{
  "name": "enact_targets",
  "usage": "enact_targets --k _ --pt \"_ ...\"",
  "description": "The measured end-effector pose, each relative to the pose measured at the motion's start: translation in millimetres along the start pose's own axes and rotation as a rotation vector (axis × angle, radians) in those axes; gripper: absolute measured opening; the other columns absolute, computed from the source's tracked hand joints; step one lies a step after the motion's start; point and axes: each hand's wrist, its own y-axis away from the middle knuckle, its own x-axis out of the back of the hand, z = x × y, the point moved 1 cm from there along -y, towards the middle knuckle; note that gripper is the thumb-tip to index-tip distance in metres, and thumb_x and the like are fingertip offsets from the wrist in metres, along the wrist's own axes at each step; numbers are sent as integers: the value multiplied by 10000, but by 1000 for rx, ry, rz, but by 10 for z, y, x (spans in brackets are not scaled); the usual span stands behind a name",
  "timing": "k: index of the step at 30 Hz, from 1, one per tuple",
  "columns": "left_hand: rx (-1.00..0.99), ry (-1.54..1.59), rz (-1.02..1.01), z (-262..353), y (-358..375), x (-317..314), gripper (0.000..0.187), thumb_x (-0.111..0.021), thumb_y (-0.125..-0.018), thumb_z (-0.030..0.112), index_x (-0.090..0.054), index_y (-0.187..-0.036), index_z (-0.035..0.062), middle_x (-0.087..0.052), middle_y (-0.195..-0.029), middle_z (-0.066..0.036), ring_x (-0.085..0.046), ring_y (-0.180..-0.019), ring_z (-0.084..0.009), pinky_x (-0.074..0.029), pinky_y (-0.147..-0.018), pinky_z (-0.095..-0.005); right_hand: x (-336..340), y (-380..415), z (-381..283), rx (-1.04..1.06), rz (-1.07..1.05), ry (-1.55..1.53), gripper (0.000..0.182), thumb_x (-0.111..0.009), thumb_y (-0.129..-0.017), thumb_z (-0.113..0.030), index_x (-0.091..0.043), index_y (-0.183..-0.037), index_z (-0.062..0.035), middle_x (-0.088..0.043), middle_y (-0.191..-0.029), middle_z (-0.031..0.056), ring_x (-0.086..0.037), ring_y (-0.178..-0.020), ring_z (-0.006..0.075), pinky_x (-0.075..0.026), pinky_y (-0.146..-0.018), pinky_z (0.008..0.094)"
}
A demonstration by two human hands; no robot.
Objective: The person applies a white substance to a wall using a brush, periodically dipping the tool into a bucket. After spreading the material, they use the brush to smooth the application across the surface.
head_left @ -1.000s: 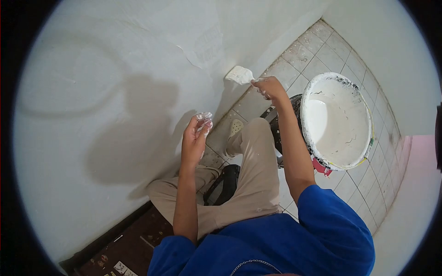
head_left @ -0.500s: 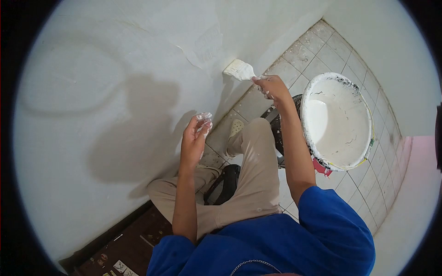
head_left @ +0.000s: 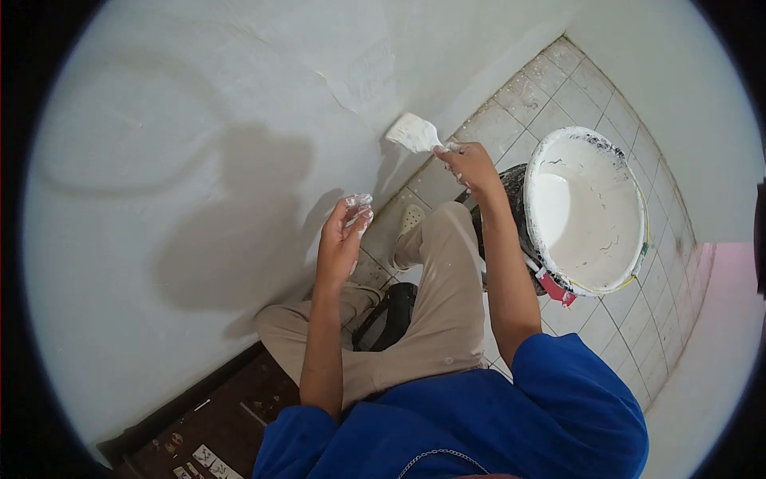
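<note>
My right hand (head_left: 469, 169) grips the handle of a wide paintbrush (head_left: 413, 132), its bristles thick with white paint. The brush head is close to the pale wall (head_left: 239, 72), low down near the floor; whether it touches is hard to tell. White paint smears my right fingers. My left hand (head_left: 341, 239) is raised in front of the wall, fingers curled toward the thumb and coated in white. What it holds, if anything, I cannot make out. Right of my right forearm stands a large bucket (head_left: 602, 215) with white paint inside and a paint-crusted rim.
Grey floor tiles (head_left: 550, 120) run along the wall to the corner. A dark, paint-spotted support (head_left: 515, 195) sits by the bucket, with a red object (head_left: 556, 289) at its side. A dark brown surface (head_left: 231, 419) with small items lies at lower left. My bent knees are between my arms.
My right hand and the brush have moved slightly down in view. My left hand stays nearly in place, shifting a little right. The camera view has shifted slightly.
</note>
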Motion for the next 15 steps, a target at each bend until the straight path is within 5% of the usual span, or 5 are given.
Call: enact_targets --k 3,6,15 --pt "6 1 -11 75 13 -34 224 -531 -932 42 -538 -1150 -11 -576 -1091 -86 -545 -1003 -118 -437 -909 -259 -149 -373 577 17 48 268 382 -679 -783 -305 -650 -723 71 -612 -619 188 -588 -566 271 -454 -594 377" --pt "-42 9 -15 34 25 20 230 -532 -931 42 -537 -1154 -13 -576 -1093 -86 -544 -1007 -119 -440 -910 -264 -288 -409 699 -107 -10 156 290 -710 -802 -194 -559 -611 -37 -462 -508 1 -351 -382 89 -239 -371 263" --pt "-22 -17 9 -2 24 75 240 -531 -928 33 -534 -1164 -13 -572 -1098 -91 -551 -1003 -124 -443 -915 -271 -528 -513 747 -201 17 -81 268 -713 -793 -185 -570 -616 -44 -467 -539 -15 -371 -426 93 -253 -397 272"
